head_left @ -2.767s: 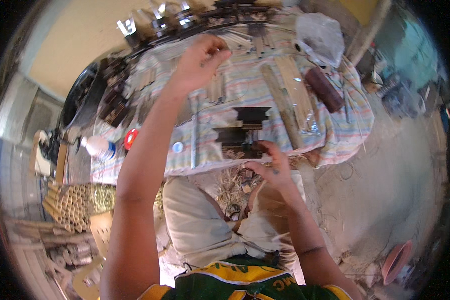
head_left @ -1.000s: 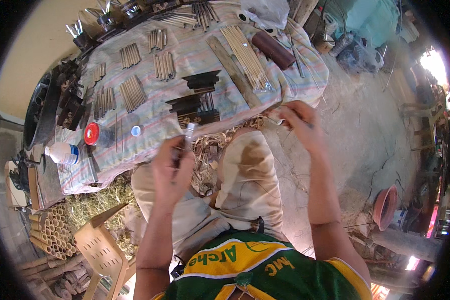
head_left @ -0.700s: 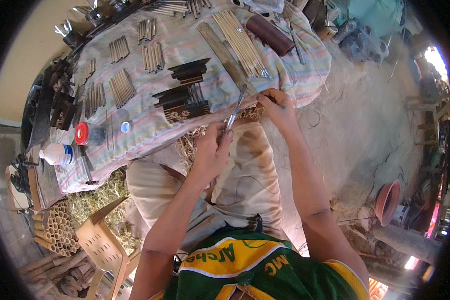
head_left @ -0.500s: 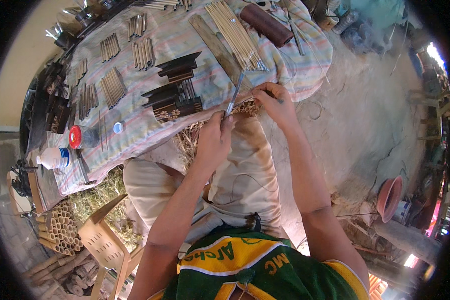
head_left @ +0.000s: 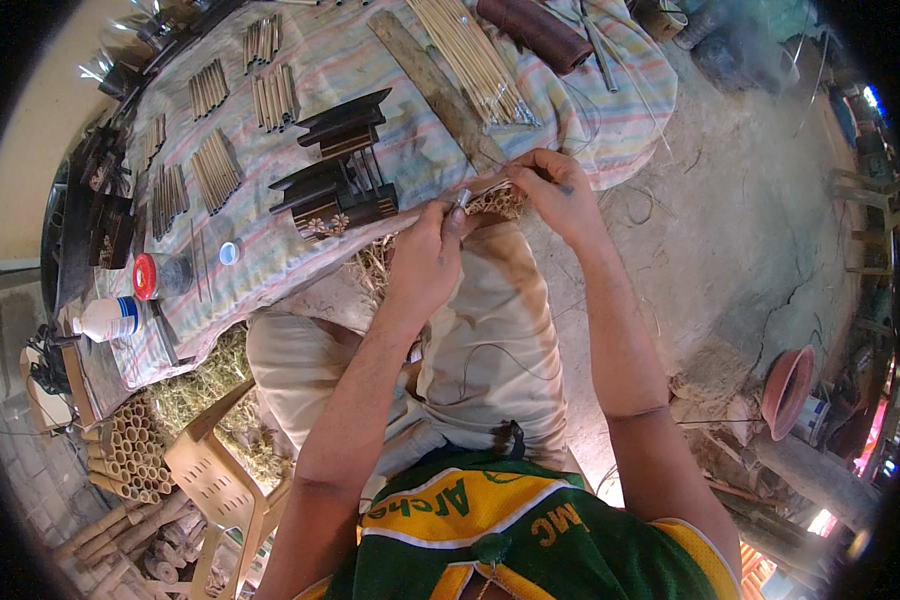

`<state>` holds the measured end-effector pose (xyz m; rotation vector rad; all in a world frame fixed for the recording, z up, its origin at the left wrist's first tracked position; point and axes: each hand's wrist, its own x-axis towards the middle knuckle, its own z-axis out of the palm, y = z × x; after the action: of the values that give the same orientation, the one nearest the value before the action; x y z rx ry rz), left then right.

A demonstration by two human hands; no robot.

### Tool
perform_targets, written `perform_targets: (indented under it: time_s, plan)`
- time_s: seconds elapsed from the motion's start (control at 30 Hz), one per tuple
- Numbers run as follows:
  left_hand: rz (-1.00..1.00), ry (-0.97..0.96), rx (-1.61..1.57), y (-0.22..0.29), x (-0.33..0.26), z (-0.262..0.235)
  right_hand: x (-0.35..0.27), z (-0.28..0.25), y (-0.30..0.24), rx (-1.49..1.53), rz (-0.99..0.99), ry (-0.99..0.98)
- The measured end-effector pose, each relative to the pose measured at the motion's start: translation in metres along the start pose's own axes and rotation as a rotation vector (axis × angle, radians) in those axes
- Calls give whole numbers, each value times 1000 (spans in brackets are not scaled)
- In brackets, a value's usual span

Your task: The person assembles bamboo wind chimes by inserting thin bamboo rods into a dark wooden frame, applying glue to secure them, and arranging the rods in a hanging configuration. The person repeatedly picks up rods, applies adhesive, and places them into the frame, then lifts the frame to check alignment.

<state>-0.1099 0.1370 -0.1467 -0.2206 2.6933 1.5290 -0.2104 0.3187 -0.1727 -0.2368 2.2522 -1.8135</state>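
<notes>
Above my right thigh, my left hand [head_left: 428, 252] is closed around a thin stick [head_left: 464, 197]; only its short silvery end shows past the thumb. To its right my right hand [head_left: 558, 200] hangs near the table's front edge, thumb and forefinger pinched together. Whatever lies between those fingertips is too fine to make out. On the table beyond my hands lie a bundle of long pale sticks with silvery ends [head_left: 470, 60], a worn wooden board [head_left: 435, 85] and a big brown spool of thread [head_left: 535, 35].
Striped cloth covers the table [head_left: 240, 310]. Small bundles of short sticks [head_left: 215, 170], dark carved stands [head_left: 345, 205], a red-lidded jar [head_left: 160, 276] and a white bottle [head_left: 107, 319] stand on it. A plastic chair [head_left: 215, 470] is at lower left; a reddish basin [head_left: 787, 392] lies right.
The stick in my left hand has turned: its long shaft pointed up and away before, and now just a short end shows. My right hand stays pinched near the table edge.
</notes>
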Motion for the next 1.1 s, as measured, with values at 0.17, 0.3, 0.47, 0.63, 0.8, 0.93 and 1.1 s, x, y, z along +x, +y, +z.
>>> perform_targets:
  time_s: [0.17, 0.3, 0.47, 0.63, 0.8, 0.93, 1.1]
  plan:
    - [-12, -41, 89, 6, 5, 0, 0, 1, -2, 27, 4, 7]
    - [23, -16, 144, 2, 9, 4, 0, 1, -6, 16, -27, 7]
    - [68, 25, 136, -3, 9, 6, -4, 8, -17, -149, -77, 103]
    - [147, 51, 232, 1, 11, 7, 0, 25, -15, -189, -155, 235]
    - [154, 42, 289, 1, 11, 5, 12, 25, -5, -8, 1, 183]
    - [127, 37, 310, 0, 13, 7, 15, 25, -2, 85, 81, 145]
    - [108, 10, 365, 4, 12, 7, 15, 26, -6, 79, 133, 133]
